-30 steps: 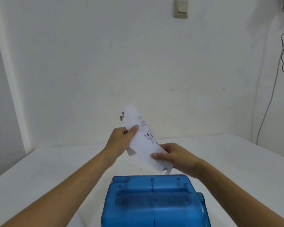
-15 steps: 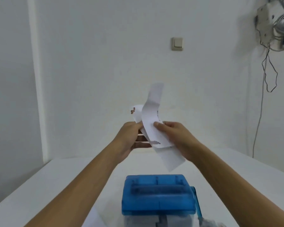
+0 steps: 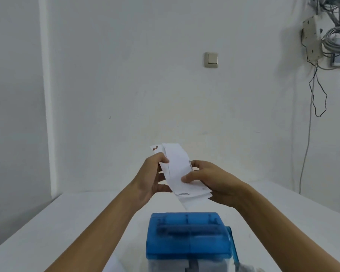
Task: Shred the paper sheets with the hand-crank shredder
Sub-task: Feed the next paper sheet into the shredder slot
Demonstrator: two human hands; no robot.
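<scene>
Since half a second earlier, the flap that stood above the hands had folded down flat onto the paper sheets [image 3: 176, 169]. Both hands held the sheets in the air above the blue hand-crank shredder [image 3: 188, 238], clear of it. The left hand [image 3: 150, 179] pinched the left edge with curled fingers; the right hand [image 3: 212, 182] clamped the right edge between thumb and fingers. The shredder stood on a white table [image 3: 47, 222], its crank [image 3: 233, 246] on the right side.

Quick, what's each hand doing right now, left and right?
Left hand: pinching the paper sheets near the top.
Right hand: gripping the same paper sheets lower down, above the shredder.
</scene>
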